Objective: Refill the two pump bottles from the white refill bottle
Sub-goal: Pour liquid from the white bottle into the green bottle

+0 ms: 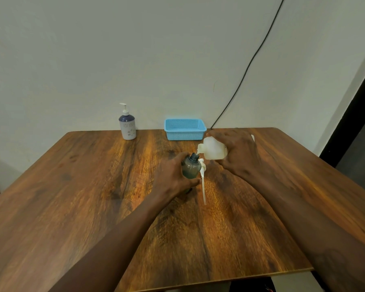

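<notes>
Two hands are occupied: the uncapped grey pump bottle (191,168), upright on the counter (93,186), is gripped by the left hand (173,175), and the white refill bottle (212,149) is held tilted in the right hand (238,152), its spout over the grey bottle's neck.

White refill bottle (214,149), grey open bottle (191,167), blue basket (184,130)

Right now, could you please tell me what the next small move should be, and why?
Probably tip the white refill bottle a little more with the right hand: its spout sits at the open neck of the grey pump bottle, which the left hand grips, and its pump lies beside it.
</notes>
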Demonstrator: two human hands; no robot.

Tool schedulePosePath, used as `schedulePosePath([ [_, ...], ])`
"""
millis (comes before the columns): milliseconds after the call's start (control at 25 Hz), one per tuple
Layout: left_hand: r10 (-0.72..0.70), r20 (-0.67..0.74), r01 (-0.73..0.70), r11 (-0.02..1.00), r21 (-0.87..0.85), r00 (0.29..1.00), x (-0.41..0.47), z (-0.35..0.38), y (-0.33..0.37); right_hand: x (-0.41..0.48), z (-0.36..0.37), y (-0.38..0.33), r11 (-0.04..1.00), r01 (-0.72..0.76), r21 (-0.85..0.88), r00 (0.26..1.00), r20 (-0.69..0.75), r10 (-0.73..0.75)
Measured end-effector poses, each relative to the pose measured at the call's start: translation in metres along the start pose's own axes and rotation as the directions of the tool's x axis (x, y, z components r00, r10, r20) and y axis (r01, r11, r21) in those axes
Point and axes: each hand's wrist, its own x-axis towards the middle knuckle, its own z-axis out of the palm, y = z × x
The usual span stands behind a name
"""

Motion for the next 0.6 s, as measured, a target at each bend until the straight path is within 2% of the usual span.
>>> schedulePosePath([
  [600, 0.011, -0.018, -0.011, 1.000, 0.008, 1.000, 0.0009, -0.0016, 0.0025, 0.0004, -0.0015, 0.0000, 1.000, 0.016, 0.004, 0.999, -0.030, -0.016],
])
